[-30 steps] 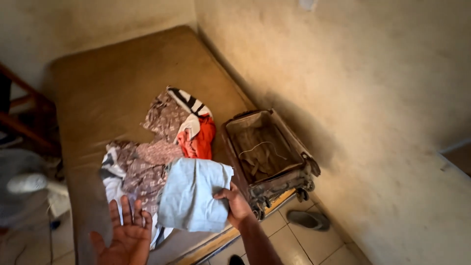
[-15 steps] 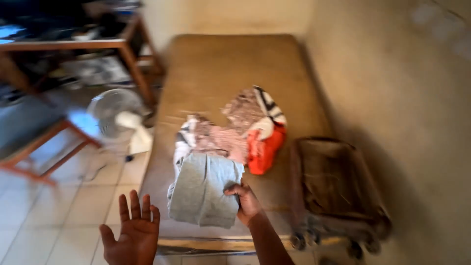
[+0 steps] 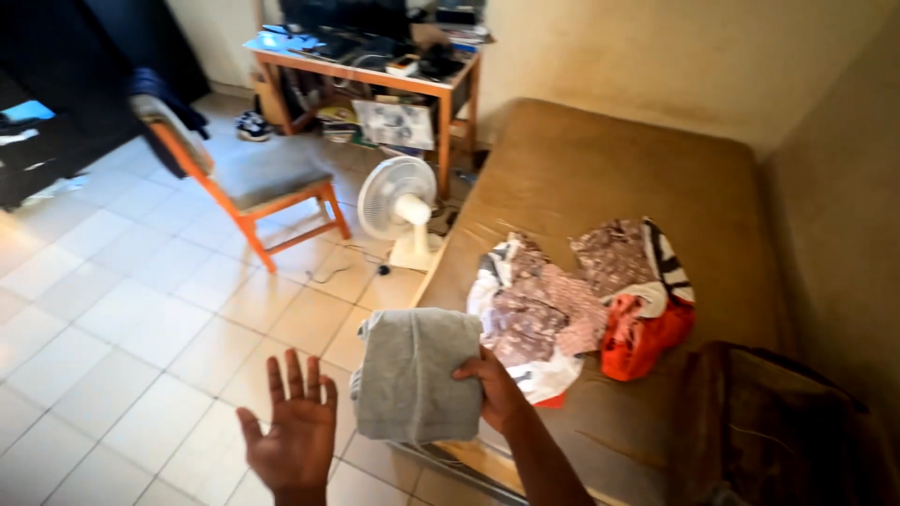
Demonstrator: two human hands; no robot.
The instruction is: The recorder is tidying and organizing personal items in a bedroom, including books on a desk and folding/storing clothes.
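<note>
Two hands, right (image 3: 497,389) gripping folded grey cloth (image 3: 412,389), left (image 3: 295,440) spread

Dark flat screen (image 3: 352,17) on wooden desk (image 3: 375,75), far wall.

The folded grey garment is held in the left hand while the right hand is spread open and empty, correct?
Not quite: the hands are swapped. The head view shows the folded grey garment gripped by the right hand, while the left hand is spread open and empty.

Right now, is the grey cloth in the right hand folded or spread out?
Folded. The grey cloth is a compact, layered rectangle, gripped at its edge by the right hand; the left hand is open and empty.
</note>
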